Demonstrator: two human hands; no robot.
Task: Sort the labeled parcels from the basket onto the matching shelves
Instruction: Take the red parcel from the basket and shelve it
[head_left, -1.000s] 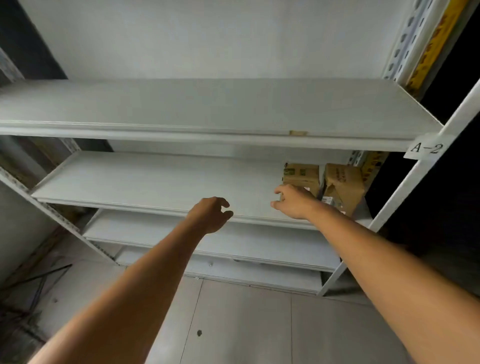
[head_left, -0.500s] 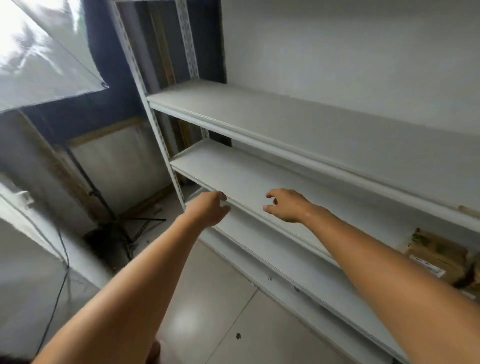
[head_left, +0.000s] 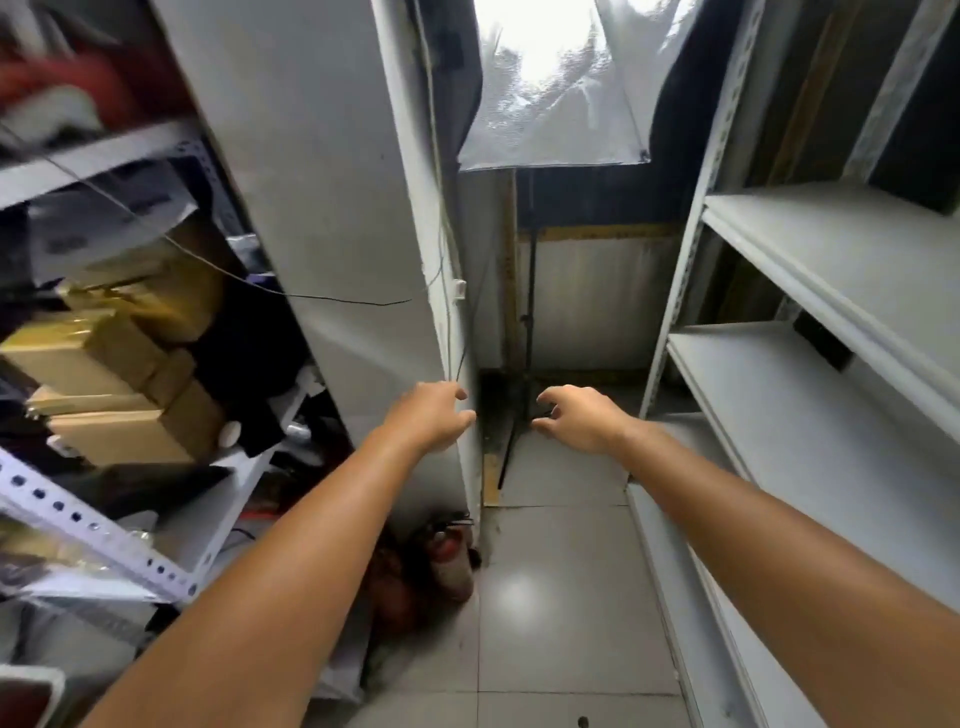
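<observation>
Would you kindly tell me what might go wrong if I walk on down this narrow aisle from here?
1. A thin black wire hangs loose across the white panel on the left; it could snag a passing arm.
2. What looks like a fire extinguisher stands on the floor at the panel's foot, a likely trip hazard.
3. The light stand at the aisle's end splays a leg over the tiles; a kick might topple it.

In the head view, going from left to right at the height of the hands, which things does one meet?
Stacked cardboard boxes → grey upright panel → left hand → right hand → white shelf rack.
</observation>
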